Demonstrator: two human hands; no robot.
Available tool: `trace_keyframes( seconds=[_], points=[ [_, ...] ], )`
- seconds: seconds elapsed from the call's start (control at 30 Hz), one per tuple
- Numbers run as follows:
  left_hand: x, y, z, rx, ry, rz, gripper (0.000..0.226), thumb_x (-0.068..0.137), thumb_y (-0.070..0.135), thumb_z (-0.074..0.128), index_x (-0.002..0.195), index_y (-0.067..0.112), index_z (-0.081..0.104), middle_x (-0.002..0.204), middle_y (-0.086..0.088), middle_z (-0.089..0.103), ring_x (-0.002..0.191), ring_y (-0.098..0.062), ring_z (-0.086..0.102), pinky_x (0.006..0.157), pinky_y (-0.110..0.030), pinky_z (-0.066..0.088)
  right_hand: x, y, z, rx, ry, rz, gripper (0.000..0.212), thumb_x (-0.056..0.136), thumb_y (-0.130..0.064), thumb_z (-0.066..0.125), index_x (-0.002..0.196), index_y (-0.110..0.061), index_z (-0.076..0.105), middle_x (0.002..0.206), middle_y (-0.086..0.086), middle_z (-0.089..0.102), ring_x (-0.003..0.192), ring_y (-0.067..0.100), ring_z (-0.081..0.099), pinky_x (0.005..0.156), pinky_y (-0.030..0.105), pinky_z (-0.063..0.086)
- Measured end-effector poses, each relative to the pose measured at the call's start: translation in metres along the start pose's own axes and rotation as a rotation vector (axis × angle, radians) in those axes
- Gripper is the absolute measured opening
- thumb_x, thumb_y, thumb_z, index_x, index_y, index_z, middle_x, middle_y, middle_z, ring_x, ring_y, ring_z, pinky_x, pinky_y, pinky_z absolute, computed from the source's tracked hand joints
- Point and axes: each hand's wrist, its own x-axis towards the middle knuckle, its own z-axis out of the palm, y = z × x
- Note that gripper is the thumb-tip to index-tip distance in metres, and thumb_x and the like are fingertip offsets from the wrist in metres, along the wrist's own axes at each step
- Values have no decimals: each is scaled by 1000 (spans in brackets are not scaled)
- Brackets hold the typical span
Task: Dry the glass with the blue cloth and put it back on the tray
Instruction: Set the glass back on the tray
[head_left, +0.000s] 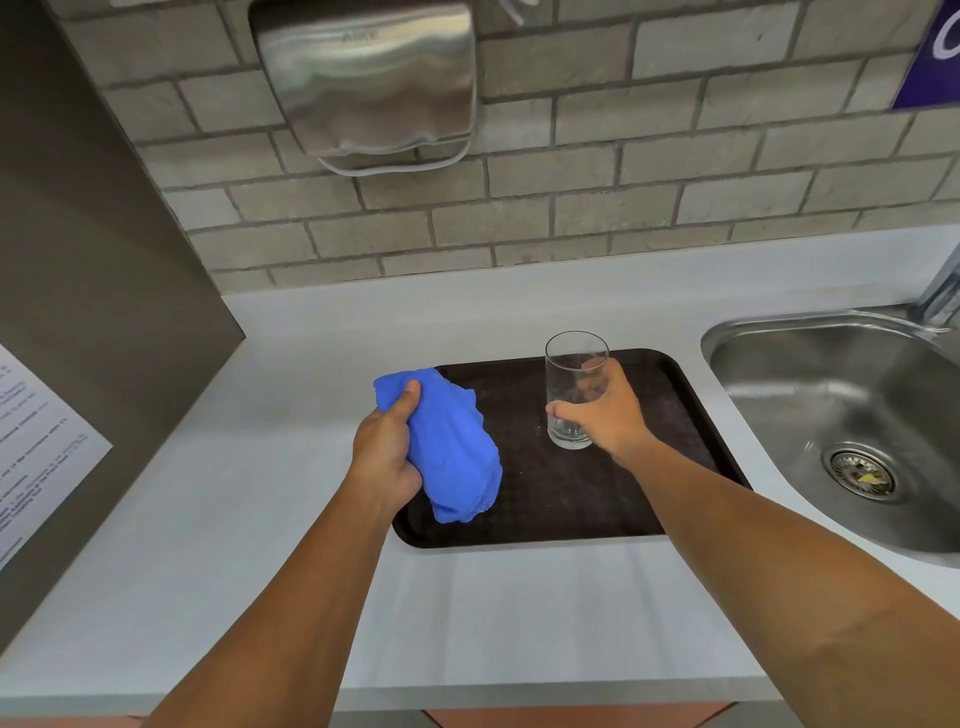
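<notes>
A clear drinking glass (572, 374) stands upright on the dark brown tray (660, 374) on the white counter. My right hand (608, 410) is wrapped around the glass's lower half, thumb in front and fingers behind. The blue cloth (452, 441) is bunched up in my left hand (387, 447), which grips it over the tray's left edge. Part of the cloth hangs down over the tray. Cloth and glass are apart.
A steel sink (852, 415) with a drain lies right of the tray, its tap at the far right edge. A steel hand dryer (363, 78) hangs on the brick wall above. A printed sheet (36, 447) is stuck on the grey panel at left.
</notes>
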Motion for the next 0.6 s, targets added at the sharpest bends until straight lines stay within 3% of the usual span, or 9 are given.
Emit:
trace_keyframes(
  seconds=[0.1, 0.13, 0.2, 0.27, 0.33, 0.4, 0.47, 0.53, 0.6],
  points=[
    [-1, 2, 0, 4, -17, 0, 38, 89, 28, 68, 121, 7, 63, 117, -13, 70, 105, -28, 67, 77, -41, 56, -13, -12, -5, 61, -32, 7, 95, 55, -35, 95, 133, -27, 41, 126, -6, 57, 118, 20, 58, 91, 32, 50],
    [-2, 3, 0, 10, -20, -2, 37, 89, 28, 69, 120, 8, 64, 116, -12, 71, 103, -28, 68, 76, -40, 56, -23, -18, -6, 92, 40, -11, 97, 56, -41, 93, 135, -25, 40, 130, -4, 55, 119, 18, 55, 95, 33, 49],
    [-1, 5, -1, 22, -31, -6, 35, 88, 28, 70, 117, 9, 65, 113, -11, 72, 102, -27, 69, 74, -40, 56, -50, -27, -6, 138, 324, -122, 75, 63, -49, 85, 122, -19, 48, 124, 1, 55, 110, 17, 56, 94, 37, 49],
    [-1, 8, -3, 37, -69, -9, 36, 87, 29, 70, 117, 9, 66, 113, -11, 73, 102, -27, 70, 75, -39, 57, -85, -36, 2, 195, 480, -289, 41, 74, -42, 78, 96, -19, 53, 98, 1, 58, 87, 16, 56, 79, 37, 49],
    [-3, 13, -6, 56, -129, -12, 38, 87, 29, 69, 119, 8, 66, 116, -13, 72, 104, -28, 70, 77, -39, 57, -114, -50, 15, 242, 350, -416, 23, 80, -32, 73, 77, -20, 53, 75, -6, 56, 68, 7, 53, 67, 24, 46],
    [-5, 18, -10, 79, -203, -8, 44, 87, 27, 68, 125, 6, 62, 123, -17, 68, 109, -30, 68, 84, -41, 56, -123, -70, 29, 221, 144, -445, 19, 82, -25, 72, 73, -18, 57, 72, -4, 60, 64, 4, 55, 65, 15, 45],
    [-7, 24, -15, 106, -286, -7, 49, 88, 25, 66, 131, 2, 58, 127, -21, 64, 114, -34, 64, 89, -42, 55, -110, -96, 40, 243, -58, -300, 15, 82, -19, 76, 90, -17, 64, 87, -9, 66, 77, 2, 61, 73, 17, 49],
    [-11, 31, -22, 126, -360, -15, 48, 89, 23, 63, 130, 0, 57, 123, -22, 65, 110, -34, 65, 85, -41, 56, -89, -120, 50, 240, -325, -90, 40, 83, -14, 78, 120, -16, 61, 113, -1, 68, 103, 12, 66, 90, 29, 52],
    [-15, 39, -32, 138, -437, -18, 44, 90, 22, 60, 127, -1, 59, 121, -22, 66, 109, -35, 65, 83, -40, 56, -74, -135, 59, 284, -588, 58, 50, 83, -12, 77, 130, -15, 60, 122, 5, 69, 116, 21, 66, 97, 35, 52]
  ],
)
